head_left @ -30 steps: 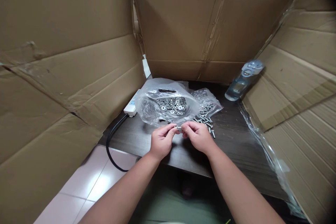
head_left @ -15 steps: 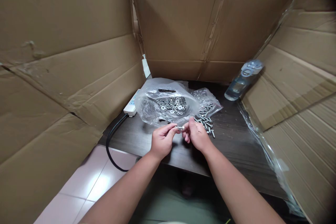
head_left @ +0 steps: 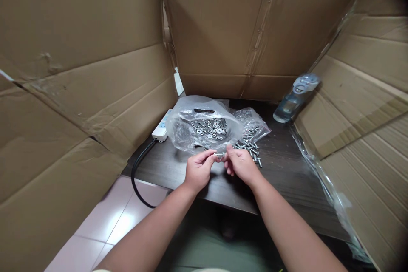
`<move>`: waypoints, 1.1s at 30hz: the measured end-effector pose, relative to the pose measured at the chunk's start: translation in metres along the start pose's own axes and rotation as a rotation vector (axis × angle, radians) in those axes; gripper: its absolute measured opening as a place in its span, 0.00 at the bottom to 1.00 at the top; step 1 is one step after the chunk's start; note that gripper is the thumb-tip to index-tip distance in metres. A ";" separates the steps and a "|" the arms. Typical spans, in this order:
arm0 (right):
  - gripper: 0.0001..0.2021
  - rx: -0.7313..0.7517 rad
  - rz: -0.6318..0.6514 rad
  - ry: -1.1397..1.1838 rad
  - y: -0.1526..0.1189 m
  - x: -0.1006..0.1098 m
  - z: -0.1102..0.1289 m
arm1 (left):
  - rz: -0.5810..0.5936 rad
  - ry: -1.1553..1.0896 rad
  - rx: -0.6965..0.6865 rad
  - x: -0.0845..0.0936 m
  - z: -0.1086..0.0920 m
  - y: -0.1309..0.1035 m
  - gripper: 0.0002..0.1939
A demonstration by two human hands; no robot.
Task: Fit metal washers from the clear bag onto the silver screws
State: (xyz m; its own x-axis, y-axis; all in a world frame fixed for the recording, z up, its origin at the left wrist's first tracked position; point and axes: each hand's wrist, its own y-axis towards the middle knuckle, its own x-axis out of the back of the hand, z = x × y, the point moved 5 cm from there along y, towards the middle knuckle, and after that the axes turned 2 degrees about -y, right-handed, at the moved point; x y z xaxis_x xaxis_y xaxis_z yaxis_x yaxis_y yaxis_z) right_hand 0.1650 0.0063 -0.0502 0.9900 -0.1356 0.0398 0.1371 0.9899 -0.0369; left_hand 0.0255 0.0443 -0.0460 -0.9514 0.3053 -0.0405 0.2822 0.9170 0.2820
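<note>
A small metal bolt [head_left: 219, 154] lies sideways between my two hands, above the front part of the dark table. My left hand [head_left: 198, 171] pinches one end with thumb and forefinger. At the other end, the thumb and fingers of my right hand [head_left: 242, 165] close on the bolt; a nut or washer on it is too small to make out. Just beyond my hands, a clear plastic bag [head_left: 178, 129] gapes toward me with many nuts and washers [head_left: 210, 127] inside. Loose bolts [head_left: 251, 146] are heaped behind my right hand, partly spilling from a second, zip-type bag [head_left: 255, 119].
A water bottle [head_left: 295, 97] leans at the back right against the cardboard wall [head_left: 357, 89]. Cardboard also encloses the left and back. A white power strip [head_left: 162, 129] with a black cable [head_left: 135, 174] sits at the table's left edge.
My right thumb and fingers have shifted slightly around the bolt's end. My left hand keeps its pinch, and the whole view has moved a little.
</note>
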 end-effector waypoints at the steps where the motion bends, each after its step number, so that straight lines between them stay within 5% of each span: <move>1: 0.24 0.006 -0.004 0.049 0.000 0.001 0.001 | -0.007 0.001 0.003 0.000 0.000 0.000 0.09; 6: 0.20 0.159 0.069 0.157 -0.005 0.000 0.014 | -0.008 -0.047 0.038 0.002 0.003 0.000 0.11; 9: 0.14 0.150 0.072 0.060 -0.005 -0.001 0.011 | 0.003 -0.080 0.054 0.000 0.002 0.000 0.10; 12: 0.21 0.111 0.024 -0.033 -0.003 0.000 0.005 | -0.007 -0.076 0.067 -0.001 0.001 0.000 0.10; 17: 0.20 0.141 0.050 0.112 -0.003 0.001 0.008 | -0.028 -0.071 0.038 0.001 -0.001 0.001 0.12; 21: 0.14 0.157 0.077 0.019 -0.005 -0.001 0.010 | -0.007 -0.095 0.057 0.000 0.000 0.001 0.11; 25: 0.23 0.069 0.033 -0.048 -0.002 0.000 0.003 | 0.015 -0.093 0.101 -0.002 0.003 0.000 0.11; 33: 0.16 0.130 0.054 0.064 -0.006 -0.002 0.011 | 0.022 -0.101 0.102 -0.002 0.006 0.002 0.11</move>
State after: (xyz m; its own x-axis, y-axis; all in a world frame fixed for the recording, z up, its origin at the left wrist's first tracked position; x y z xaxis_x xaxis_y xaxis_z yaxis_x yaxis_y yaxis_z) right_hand 0.1621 0.0013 -0.0390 0.9965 -0.0802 -0.0222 0.0820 0.9923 0.0926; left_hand 0.0282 0.0468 -0.0510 -0.9291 0.3451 -0.1332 0.3188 0.9296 0.1850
